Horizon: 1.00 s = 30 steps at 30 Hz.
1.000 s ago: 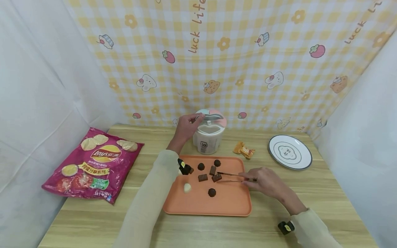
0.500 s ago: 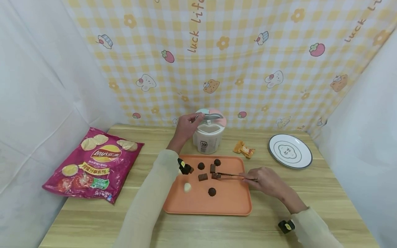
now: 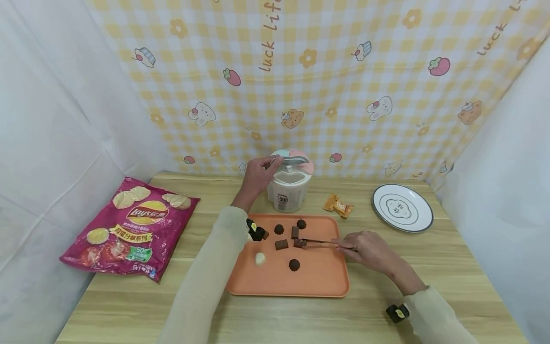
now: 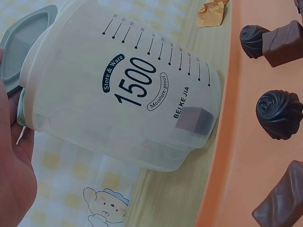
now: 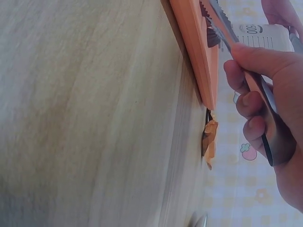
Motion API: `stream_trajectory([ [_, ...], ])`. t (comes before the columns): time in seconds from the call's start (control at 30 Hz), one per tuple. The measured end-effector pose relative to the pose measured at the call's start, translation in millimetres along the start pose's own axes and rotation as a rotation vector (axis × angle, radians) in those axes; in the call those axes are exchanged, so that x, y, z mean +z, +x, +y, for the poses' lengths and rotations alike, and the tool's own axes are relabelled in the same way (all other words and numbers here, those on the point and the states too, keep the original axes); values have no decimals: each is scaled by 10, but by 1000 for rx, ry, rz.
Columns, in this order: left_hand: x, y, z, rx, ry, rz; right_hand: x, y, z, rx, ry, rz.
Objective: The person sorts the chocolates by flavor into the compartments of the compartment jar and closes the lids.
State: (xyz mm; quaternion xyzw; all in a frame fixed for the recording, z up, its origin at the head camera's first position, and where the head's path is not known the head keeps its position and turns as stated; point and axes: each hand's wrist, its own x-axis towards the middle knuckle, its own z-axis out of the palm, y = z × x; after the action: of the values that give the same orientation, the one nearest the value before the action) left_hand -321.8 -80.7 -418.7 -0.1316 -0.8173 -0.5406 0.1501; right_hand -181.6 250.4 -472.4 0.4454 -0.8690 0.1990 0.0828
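My left hand [image 3: 259, 178] pinches the raised flap lid [image 4: 27, 45] of a clear storage container [image 3: 287, 197] marked 1500. Through its wall in the left wrist view, a brown chocolate piece [image 4: 194, 120] shows at the bottom. With my right hand [image 3: 365, 249] I grip metal tongs [image 5: 265, 101], and their toothed tips reach over the orange tray [image 3: 275, 285]. A rectangular chocolate [image 3: 299, 243] lies at the tips; whether it is firmly clamped I cannot tell. Around it on the tray are more rectangular chocolates [image 3: 281, 244], round swirled ones [image 3: 294, 264] and a white one [image 3: 259, 259].
Behind the tray's right part lies an orange-wrapped candy [image 3: 338, 206]. A white plate [image 3: 402, 208] with a dark rim stands at the far right. On the left is a large magenta chip bag [image 3: 131, 227]. A checkered cloth [image 3: 309, 86] hangs behind the table.
The tips of the tongs have come closer together at the rectangular chocolate, which has turned slightly. My left hand has stayed at the raised lid.
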Motion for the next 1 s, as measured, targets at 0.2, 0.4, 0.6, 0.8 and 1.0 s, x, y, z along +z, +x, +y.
stream_trajectory([
  [0.2, -4, 0, -2, 3, -8, 0, -27, -17, -16, -7, 23, 32],
  [0.4, -14, -10, 20, -1, -23, -7, -92, 1, -61, -19, 54, 59],
  [0.6, -15, -8, 10, 4, -26, -5, -124, 15, -86, -34, 46, 59],
  [0.8, -12, -8, 0, 11, -8, 3, -146, 6, -91, -30, 36, 85],
  [1.0, -3, -10, 6, -4, -4, 1, -202, 19, -111, -23, 42, 132],
])
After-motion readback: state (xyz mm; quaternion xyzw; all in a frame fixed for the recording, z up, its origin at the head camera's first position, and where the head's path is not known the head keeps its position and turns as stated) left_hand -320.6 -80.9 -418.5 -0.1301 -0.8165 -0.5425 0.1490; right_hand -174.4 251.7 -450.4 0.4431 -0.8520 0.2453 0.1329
